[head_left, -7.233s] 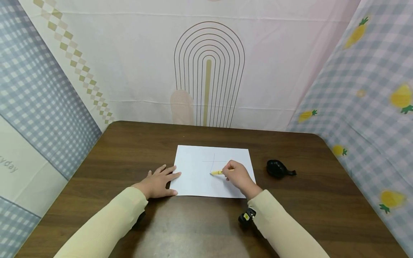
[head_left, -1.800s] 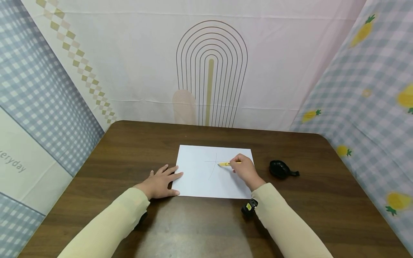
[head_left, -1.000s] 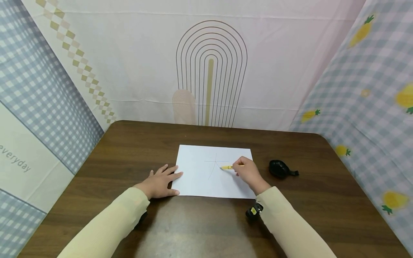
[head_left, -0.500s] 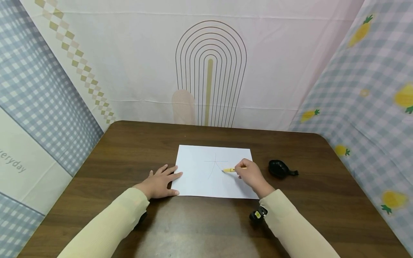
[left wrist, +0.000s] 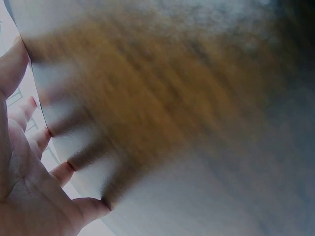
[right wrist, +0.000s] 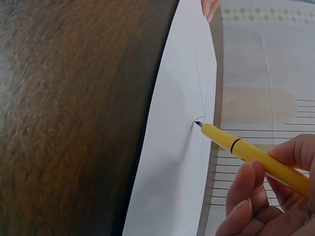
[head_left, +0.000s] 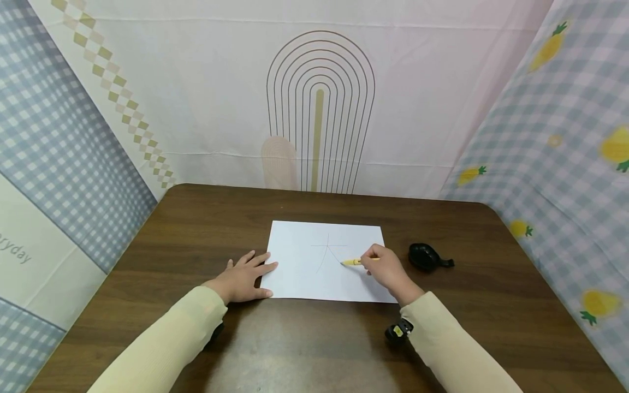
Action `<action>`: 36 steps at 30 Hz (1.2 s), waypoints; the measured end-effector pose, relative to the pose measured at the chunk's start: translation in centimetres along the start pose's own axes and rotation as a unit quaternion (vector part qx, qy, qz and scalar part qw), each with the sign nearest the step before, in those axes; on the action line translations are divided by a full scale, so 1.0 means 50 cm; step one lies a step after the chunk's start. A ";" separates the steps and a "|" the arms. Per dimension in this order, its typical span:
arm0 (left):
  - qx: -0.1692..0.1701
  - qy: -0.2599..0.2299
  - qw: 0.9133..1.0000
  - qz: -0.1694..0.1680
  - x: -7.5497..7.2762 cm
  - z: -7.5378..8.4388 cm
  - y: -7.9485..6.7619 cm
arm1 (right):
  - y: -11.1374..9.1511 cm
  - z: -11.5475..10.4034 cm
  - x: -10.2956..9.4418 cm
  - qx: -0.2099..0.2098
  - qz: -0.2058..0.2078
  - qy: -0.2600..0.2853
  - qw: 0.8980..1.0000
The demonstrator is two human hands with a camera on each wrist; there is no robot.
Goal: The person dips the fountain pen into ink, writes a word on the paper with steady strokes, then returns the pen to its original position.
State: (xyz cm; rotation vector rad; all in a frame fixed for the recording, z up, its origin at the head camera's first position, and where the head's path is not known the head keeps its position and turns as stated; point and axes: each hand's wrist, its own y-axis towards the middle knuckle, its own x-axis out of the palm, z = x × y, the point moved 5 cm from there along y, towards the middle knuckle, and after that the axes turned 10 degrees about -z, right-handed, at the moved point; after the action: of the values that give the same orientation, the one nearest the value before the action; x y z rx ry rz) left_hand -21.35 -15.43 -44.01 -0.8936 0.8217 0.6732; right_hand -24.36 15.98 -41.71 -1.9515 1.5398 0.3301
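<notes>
A white sheet of paper (head_left: 295, 278) lies on the brown table. Thin dark lines on it form a cross, with two strokes fanning down from it like legs. My right hand (head_left: 385, 267) pinches a yellow pen (head_left: 352, 262) between thumb and fingers. In the right wrist view the pen (right wrist: 246, 151) has a black ring, and its dark metallic nib meets the paper at the end of the right slanting stroke. My left hand (head_left: 241, 278) lies flat with spread fingers, fingertips on the paper's left edge. The left wrist view shows this hand (left wrist: 39, 182) from the palm side.
A glossy black rounded object with a short stem (head_left: 426, 257) lies on the table (head_left: 196, 218) right of the paper. Behind the table hangs a white cloth (head_left: 206, 109) with an arch print. Blue checked cloths (head_left: 540, 136) flank both sides.
My right hand finished the left slanting stroke, returned to the cross, then moved the pen down and right, leaving a second slanting stroke. My left hand has stayed in place.
</notes>
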 end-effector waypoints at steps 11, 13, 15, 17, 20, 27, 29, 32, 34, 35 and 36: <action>0.003 -0.001 1.000 0.002 -0.001 0.002 -0.002 | -0.011 0.003 -0.010 -0.003 -0.011 -0.021 1.000; 0.002 0.000 1.000 0.002 -0.001 0.003 -0.002 | -0.014 0.002 -0.011 -0.003 -0.011 -0.026 1.000; 0.001 0.000 1.000 0.001 -0.001 0.003 -0.002 | -0.020 -0.001 -0.013 -0.003 -0.010 -0.027 1.000; 0.000 0.000 1.000 0.000 -0.001 0.002 -0.002 | -0.022 0.000 -0.015 -0.001 -0.010 -0.029 1.000; -0.001 -0.003 1.000 -0.001 -0.001 0.001 -0.002 | -0.024 0.001 -0.017 0.000 -0.010 -0.029 1.000; -0.001 -0.001 1.000 -0.002 -0.001 -0.001 0.000 | -0.025 0.007 -0.024 0.005 -0.018 -0.036 0.999; 0.000 -0.001 1.000 -0.002 0.000 -0.001 0.000 | -0.027 0.008 -0.025 0.008 -0.019 -0.038 0.999; 0.001 -0.001 1.000 -0.002 0.000 0.000 0.000 | -0.028 0.007 -0.027 0.009 -0.020 -0.041 0.999; 0.001 -0.001 1.000 -0.002 0.000 0.000 0.000 | -0.027 0.009 -0.028 0.008 -0.021 -0.042 0.999; 0.001 -0.002 1.000 -0.003 0.000 0.000 0.001 | -0.027 0.009 -0.028 0.007 -0.021 -0.043 0.999; 0.001 -0.002 1.000 -0.003 -0.001 0.000 0.001 | -0.027 0.010 -0.028 0.005 -0.022 -0.044 0.999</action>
State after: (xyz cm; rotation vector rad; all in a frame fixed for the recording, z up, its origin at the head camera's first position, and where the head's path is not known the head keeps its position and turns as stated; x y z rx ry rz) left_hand -21.39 -15.40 -43.99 -0.8931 0.8154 0.6689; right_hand -23.41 17.54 -40.90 -1.9338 1.4390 0.3831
